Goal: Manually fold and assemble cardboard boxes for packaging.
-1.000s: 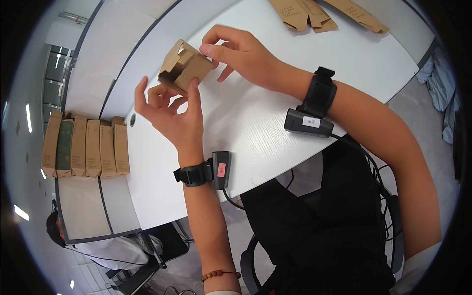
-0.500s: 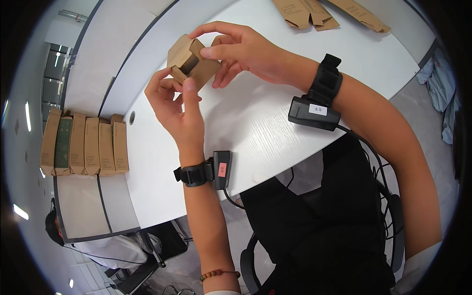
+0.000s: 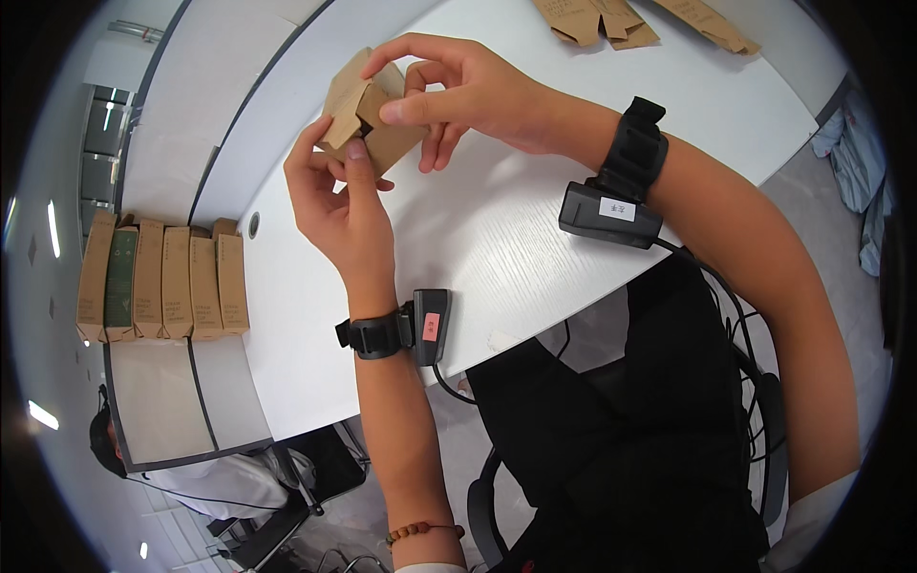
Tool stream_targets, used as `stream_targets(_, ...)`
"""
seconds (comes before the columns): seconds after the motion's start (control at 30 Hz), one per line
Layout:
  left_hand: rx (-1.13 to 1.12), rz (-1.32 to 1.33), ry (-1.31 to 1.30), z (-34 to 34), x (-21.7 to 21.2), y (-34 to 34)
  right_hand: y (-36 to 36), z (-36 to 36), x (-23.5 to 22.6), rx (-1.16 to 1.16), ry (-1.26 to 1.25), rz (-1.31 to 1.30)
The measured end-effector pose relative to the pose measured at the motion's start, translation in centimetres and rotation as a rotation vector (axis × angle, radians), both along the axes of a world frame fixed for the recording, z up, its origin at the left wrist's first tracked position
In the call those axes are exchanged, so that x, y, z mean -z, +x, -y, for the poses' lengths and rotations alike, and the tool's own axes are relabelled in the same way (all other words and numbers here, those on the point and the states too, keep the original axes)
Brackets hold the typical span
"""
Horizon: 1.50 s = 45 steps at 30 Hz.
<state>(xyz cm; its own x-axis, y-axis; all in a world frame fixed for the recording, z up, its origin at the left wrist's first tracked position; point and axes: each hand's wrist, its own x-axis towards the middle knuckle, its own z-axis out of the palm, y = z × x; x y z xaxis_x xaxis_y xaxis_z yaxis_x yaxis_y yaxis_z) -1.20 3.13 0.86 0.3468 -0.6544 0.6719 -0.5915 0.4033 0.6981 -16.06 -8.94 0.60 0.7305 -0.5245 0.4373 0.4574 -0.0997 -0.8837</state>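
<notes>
A small brown cardboard box (image 3: 368, 115) is held in the air above the white table (image 3: 497, 239), with an end flap partly folded. My left hand (image 3: 339, 205) grips it from below, thumb pressed on the flap. My right hand (image 3: 458, 91) holds it from the right and top, thumb against the box's end. Each wrist carries a black strap with a small black device.
Flat unfolded brown cartons (image 3: 597, 19) lie at the table's far edge. A row of several upright brown boxes (image 3: 162, 277), one of them green, stands on a lower surface to the left. Another person (image 3: 205, 482) sits below left. My chair is under me.
Both hands have lifted the box and turned it; the open end now faces my left thumb, and the flap is being pushed closed.
</notes>
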Motion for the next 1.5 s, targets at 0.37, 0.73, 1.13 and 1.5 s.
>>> stream_targets(0.37, -0.032, 0.034, -0.030, 0.2, 0.2, 0.1, -0.1, -0.1, 0.0, -0.010, 0.001, 0.004)
stream_targets(0.73, -0.112, -0.018, -0.034, 0.0, 0.3, 0.4, 0.6, -0.1, 0.7, -0.015, -0.026, -0.030)
stream_targets(1.13, -0.074, -0.013, 0.019, 0.0, 0.1, 0.0, 0.5, 0.2, 0.8, 0.032, -0.056, -0.032)
stream_targets(1.5, -0.060, 0.030, -0.001, 0.3, 0.0, -0.1, 1.0, 0.1, 1.3, 0.061, -0.098, -0.047)
